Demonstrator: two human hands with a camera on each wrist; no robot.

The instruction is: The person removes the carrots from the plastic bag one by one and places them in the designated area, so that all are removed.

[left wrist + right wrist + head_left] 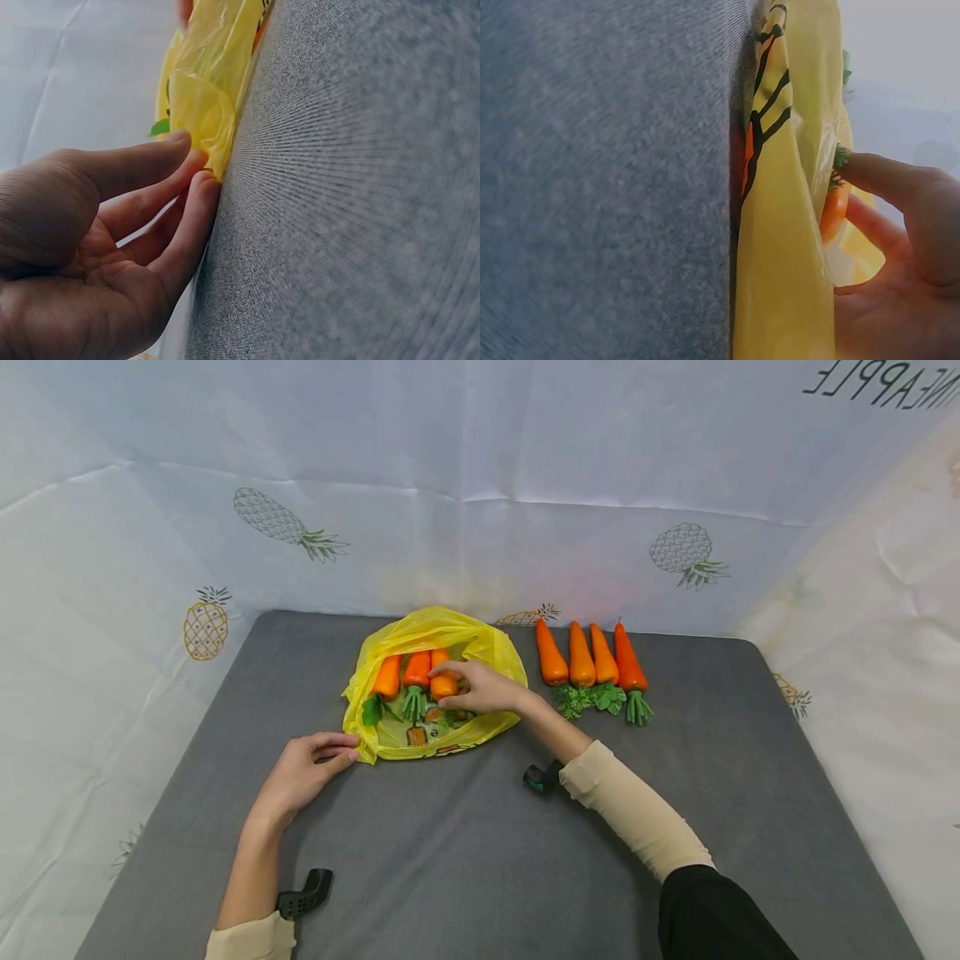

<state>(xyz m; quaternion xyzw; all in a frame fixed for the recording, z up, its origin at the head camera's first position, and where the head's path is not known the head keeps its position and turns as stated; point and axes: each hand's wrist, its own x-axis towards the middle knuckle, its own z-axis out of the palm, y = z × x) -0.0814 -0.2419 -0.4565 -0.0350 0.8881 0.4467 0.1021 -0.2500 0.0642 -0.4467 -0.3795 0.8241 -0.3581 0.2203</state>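
Note:
A yellow plastic bag (431,620) lies with its mouth spread toward me in the head view. My left hand (303,774) pinches the bag's near left corner between thumb and fingers; the left wrist view shows the thumb (142,161) against the yellow film. Inside the bag are three orange carrots with green tops, side by side. My right hand (486,687) reaches into the mouth and holds the rightmost carrot (442,685) with thumb and fingers. Left of it lie a middle carrot (417,671) and a left carrot (387,677). The bag's film partly hides the held carrot in the right wrist view.
Several more carrots (581,660) lie in a row on the grey table (450,860), right of the bag, tops toward me. A white pineapple-print cloth (405,518) hangs behind the table and along both sides. Each wrist wears a black camera mount (306,894).

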